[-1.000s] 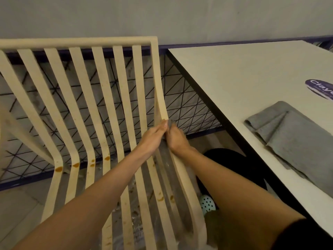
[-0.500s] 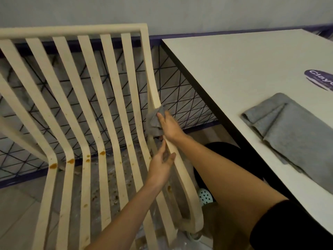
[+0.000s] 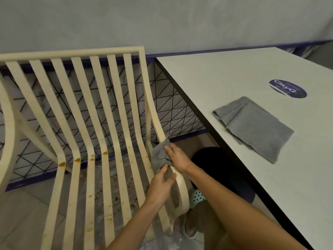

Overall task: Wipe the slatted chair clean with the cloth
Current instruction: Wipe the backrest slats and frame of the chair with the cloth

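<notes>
The cream slatted chair (image 3: 111, 109) fills the left and middle of the view, and orange-brown stains (image 3: 77, 160) mark several slats at the bend. A grey cloth (image 3: 160, 156) is wrapped round the chair's rightmost curved rail. My right hand (image 3: 178, 158) holds the cloth against that rail, fingers lying over the fabric. Just below, my left hand (image 3: 161, 185) pinches the cloth's lower end beside the rail.
A white table (image 3: 225, 83) stands right of the chair with a second, folded grey cloth (image 3: 254, 127) and a purple sticker (image 3: 287, 88). Black wire mesh (image 3: 173, 112) and a wall lie behind the chair. Under the table are a black round object (image 3: 221, 168) and a foot in a pale clog (image 3: 197, 197).
My left hand has come up from lower on the rail to the cloth's lower end. My right hand stays with the cloth on the rail. The view has pulled back.
</notes>
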